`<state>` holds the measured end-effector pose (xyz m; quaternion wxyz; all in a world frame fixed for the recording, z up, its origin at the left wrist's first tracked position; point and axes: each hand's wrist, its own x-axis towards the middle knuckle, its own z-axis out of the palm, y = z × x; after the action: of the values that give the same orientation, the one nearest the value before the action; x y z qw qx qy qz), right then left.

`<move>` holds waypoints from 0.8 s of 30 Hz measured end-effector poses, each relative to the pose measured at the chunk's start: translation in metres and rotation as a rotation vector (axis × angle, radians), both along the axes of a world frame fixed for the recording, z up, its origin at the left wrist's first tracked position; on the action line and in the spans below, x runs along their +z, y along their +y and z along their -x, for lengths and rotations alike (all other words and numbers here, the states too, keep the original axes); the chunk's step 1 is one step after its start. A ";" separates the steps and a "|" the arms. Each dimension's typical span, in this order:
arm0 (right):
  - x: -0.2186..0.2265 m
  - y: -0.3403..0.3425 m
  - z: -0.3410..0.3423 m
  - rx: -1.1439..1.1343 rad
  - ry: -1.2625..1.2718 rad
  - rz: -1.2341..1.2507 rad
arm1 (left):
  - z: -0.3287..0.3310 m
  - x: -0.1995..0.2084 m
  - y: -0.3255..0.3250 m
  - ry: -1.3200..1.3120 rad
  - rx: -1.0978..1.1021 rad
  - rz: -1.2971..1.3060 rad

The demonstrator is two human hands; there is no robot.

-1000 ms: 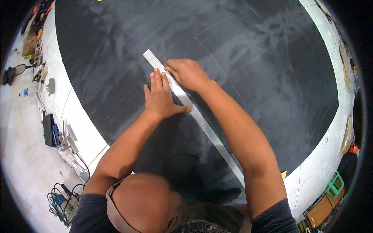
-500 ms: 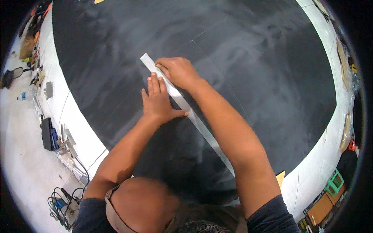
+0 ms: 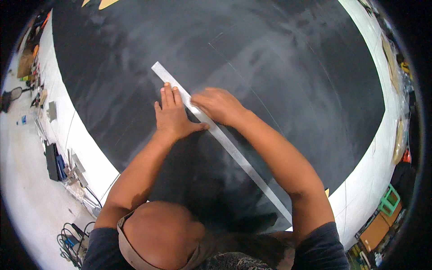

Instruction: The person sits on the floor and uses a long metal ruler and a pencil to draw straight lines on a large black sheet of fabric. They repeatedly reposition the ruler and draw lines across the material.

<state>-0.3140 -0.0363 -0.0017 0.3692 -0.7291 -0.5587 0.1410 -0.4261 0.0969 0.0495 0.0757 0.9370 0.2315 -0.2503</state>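
A long pale metal straightedge lies diagonally across a large sheet of black material. My left hand rests with spread fingers on it; the fingertips touch near its far end and the thumb presses lower down. On the straightedge's right side, my right hand is closed in a pinch, its fingertips at the edge. Whatever it pinches is hidden by the fingers. Thin light lines mark the sheet to the right of that hand.
The sheet lies on a white surface. Tools and a coil of black cable are along the left side. Wrapped pieces and a green plastic item stand at the right rim. Yellowish pieces show at the far edge.
My right hand has slid down along the straightedge, nearer to me. My left hand keeps its place on the straightedge, and the whole view has shifted slightly.
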 end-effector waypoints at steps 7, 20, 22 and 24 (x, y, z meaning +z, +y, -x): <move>0.011 -0.052 0.010 0.141 -0.099 0.093 | 0.001 -0.002 -0.003 -0.008 -0.015 -0.022; 0.004 -0.117 0.047 0.057 -0.050 0.110 | 0.003 -0.004 -0.003 -0.035 -0.044 -0.030; 0.001 -0.092 0.036 0.051 -0.040 0.039 | 0.005 -0.008 -0.005 -0.058 -0.058 -0.047; -0.002 -0.090 0.034 0.072 -0.075 -0.082 | 0.004 -0.009 -0.005 -0.066 -0.063 -0.057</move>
<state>-0.3477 -0.1261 -0.0038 0.3721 -0.6976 -0.6035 0.1038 -0.4298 0.0919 0.0403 0.0485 0.9534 0.2063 -0.2149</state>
